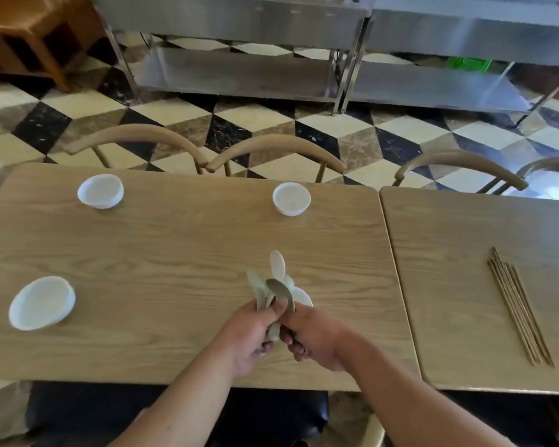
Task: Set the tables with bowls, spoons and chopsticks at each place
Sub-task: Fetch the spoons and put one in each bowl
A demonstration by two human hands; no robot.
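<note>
1. A bunch of pale spoons point(277, 267) was held over the near right part of the left worktop point(175, 253), directly in front of the person.
2. Their handles were gathered in the left hand point(252, 337), its grip curled round them. The spoon heads were fanned out, pointing up and toward the far side.
3. One grey spoon point(279, 290) was pinched by its handle in the grip of the right hand point(317, 340), with thumb and fingers curled round it. Its long axis ran near to far, with the head at the far end.
4. The two hands were held close together, with their fingers almost meeting around the handles.
5. Three white bowls were seen upright on the left worktop: a far left bowl point(100, 191), a far right bowl point(291, 199) and a near left bowl point(42, 302), all well apart.
6. A fourth bowl point(305, 297) was largely hidden behind the spoons and the right hand, so that only part of its rim was seen.
7. A bundle of brown chopsticks point(517, 304) was laid flat on the right worktop point(465, 227), well apart from the hands. The sticks lay side by side, with their long axes running from far left to near right.
8. Curved-back chairs point(271, 146) were drawn up along the far side. Beyond them, steel shelving point(239, 69) stood on a chequered floor point(255, 117).
</note>
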